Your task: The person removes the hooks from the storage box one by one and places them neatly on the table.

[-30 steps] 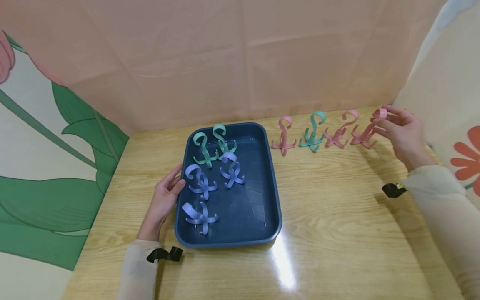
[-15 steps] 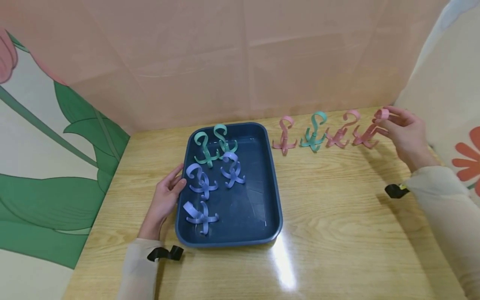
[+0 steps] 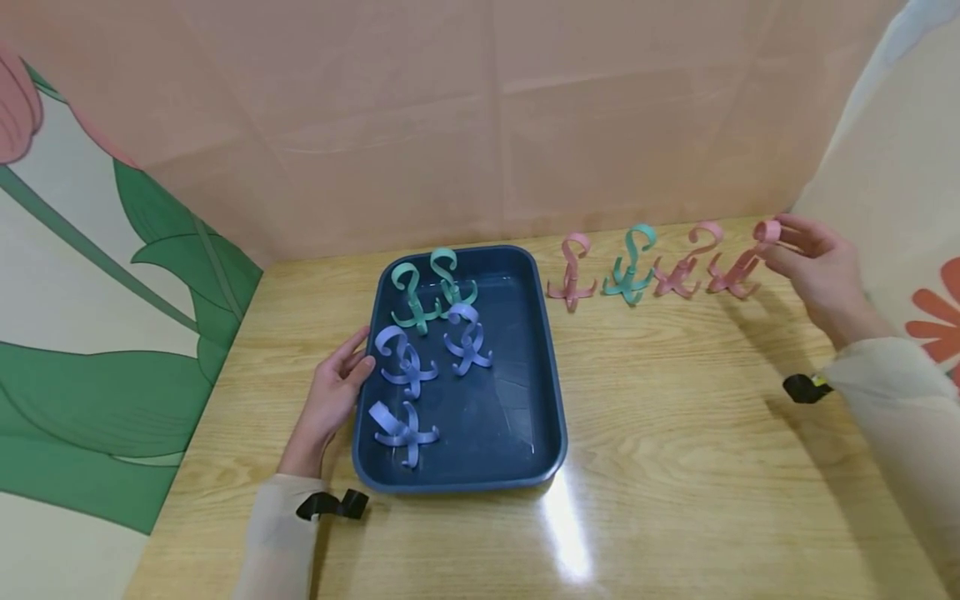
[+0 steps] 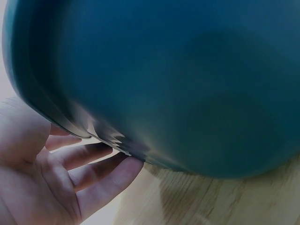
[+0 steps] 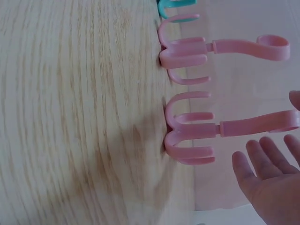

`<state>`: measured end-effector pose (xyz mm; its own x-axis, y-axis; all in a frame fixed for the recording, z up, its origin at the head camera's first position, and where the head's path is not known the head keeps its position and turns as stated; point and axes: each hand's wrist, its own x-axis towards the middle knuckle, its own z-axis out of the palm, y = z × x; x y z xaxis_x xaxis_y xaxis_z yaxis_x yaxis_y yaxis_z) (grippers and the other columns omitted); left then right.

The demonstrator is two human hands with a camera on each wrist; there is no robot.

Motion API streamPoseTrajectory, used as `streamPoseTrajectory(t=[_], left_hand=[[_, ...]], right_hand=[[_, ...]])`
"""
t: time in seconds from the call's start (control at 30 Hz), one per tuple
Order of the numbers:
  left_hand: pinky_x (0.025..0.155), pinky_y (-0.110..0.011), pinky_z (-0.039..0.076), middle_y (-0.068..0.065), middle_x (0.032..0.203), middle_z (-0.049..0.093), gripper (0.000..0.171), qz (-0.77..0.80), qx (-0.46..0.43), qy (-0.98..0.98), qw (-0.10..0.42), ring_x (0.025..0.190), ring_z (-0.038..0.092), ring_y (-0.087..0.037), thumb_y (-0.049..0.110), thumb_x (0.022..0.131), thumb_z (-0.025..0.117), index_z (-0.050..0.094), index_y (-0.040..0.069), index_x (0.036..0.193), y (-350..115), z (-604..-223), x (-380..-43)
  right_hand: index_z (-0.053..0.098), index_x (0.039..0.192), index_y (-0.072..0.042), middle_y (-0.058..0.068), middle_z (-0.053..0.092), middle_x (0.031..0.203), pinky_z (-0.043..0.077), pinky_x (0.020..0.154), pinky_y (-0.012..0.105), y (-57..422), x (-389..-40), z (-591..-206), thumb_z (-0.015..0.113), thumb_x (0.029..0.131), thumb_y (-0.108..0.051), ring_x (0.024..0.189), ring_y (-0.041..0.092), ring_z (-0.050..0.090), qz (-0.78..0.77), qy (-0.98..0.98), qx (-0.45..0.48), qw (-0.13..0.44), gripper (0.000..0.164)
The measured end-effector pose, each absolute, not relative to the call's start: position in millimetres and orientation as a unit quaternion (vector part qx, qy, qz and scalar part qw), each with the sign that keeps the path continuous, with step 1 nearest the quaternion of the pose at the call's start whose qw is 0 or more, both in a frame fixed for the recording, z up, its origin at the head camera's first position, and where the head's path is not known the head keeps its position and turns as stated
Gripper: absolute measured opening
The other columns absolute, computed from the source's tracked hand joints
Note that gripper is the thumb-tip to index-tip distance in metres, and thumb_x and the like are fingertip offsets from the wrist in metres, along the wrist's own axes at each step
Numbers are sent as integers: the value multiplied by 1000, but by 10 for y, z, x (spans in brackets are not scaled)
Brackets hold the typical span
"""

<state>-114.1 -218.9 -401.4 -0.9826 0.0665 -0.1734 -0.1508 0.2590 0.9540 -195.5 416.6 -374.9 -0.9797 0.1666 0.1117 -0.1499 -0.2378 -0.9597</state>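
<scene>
My left hand holds the left rim of a dark blue tray, thumb at the rim. In the left wrist view, its fingers lie along the outer wall. Inside the tray stand two green claw hooks and several purple claw hooks. My right hand is beside the curved top of the rightmost pink claw hook, which stands upright on the table. The right wrist view shows straight fingers and a thumb tip apart from that hook.
Left of that hook, a row holds another pink claw hook, a green claw hook and a further pink one. They stand along the back of the wooden table, near the pinkish back wall.
My right hand has loosened its hold on the rightmost pink claw hook and shifted slightly right. The view shifts a little; the left hand and tray keep their places.
</scene>
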Motion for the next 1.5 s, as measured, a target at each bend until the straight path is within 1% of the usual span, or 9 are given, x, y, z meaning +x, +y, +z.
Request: streamPoseTrajectory(t=[0.3,0.53,0.7,0.8,0.93,1.07,1.33,1.43,1.5], left_hand=[[98,-45,50,-16,148,50,51,609,-28,787,90,126,57,-31,20,108,48,38,26,157,-2189,-4016,-1145],[98,-44,51,-17,148,50,51,609,-23,788,88,126,57,-32,19,108,48,37,26,157,-2194,-4017,-1138],[98,-45,51,-16,148,50,51,610,-25,787,89,126,57,-32,19,108,48,37,26,157,-2196,-4021,-1140],[97,-44,51,-16,148,51,51,613,-26,785,90,125,57,-32,19,108,47,37,26,157,-2195,-4024,-1141],[95,-43,53,-16,148,51,51,615,-27,783,87,125,58,-32,18,108,47,37,26,157,-2194,-4030,-1141],[95,-42,53,-17,147,51,51,619,-24,781,84,125,58,-33,17,108,47,37,25,157,-2195,-4037,-1140],[94,-39,53,-16,146,52,51,615,-27,783,85,124,59,-32,18,108,48,38,26,157,-2198,-4041,-1144],[95,-39,53,-16,146,52,50,614,-26,785,83,124,59,-31,18,108,48,38,26,156,-2197,-4041,-1147],[96,-40,52,-15,147,52,50,614,-25,785,83,125,58,-31,19,108,48,38,26,156,-2198,-4040,-1146]], right_hand=[[59,138,-10,-4,66,123,50,81,11,4173,-1870,-3601,70,89,8,107,3,64,771,-628,-23,100,53],[56,142,-12,-5,58,133,47,83,8,4091,-1820,-3442,69,90,8,134,11,46,759,-641,-30,110,58],[53,145,-12,-3,49,147,45,85,8,3984,-1773,-3334,69,90,9,141,9,37,753,-649,-21,110,62],[51,147,-15,-5,43,154,39,98,10,3897,-1734,-3258,70,90,7,145,7,30,740,-663,-24,113,64],[52,147,-17,-7,37,157,21,112,12,3751,-1692,-3179,71,90,5,148,6,23,722,-679,-25,133,64],[57,142,-14,-4,40,155,15,114,14,3566,-1652,-3161,70,88,9,148,10,25,724,-669,-12,167,60],[59,139,-7,4,50,147,18,116,19,3143,-1502,-3156,68,87,14,145,13,33,746,-642,58,166,57],[59,137,-2,8,53,143,22,116,22,2969,-1461,-3156,66,86,17,142,16,40,741,-643,97,169,56],[58,136,1,10,55,139,29,113,22,2856,-1438,-3157,64,85,20,137,17,45,741,-638,126,167,55]])
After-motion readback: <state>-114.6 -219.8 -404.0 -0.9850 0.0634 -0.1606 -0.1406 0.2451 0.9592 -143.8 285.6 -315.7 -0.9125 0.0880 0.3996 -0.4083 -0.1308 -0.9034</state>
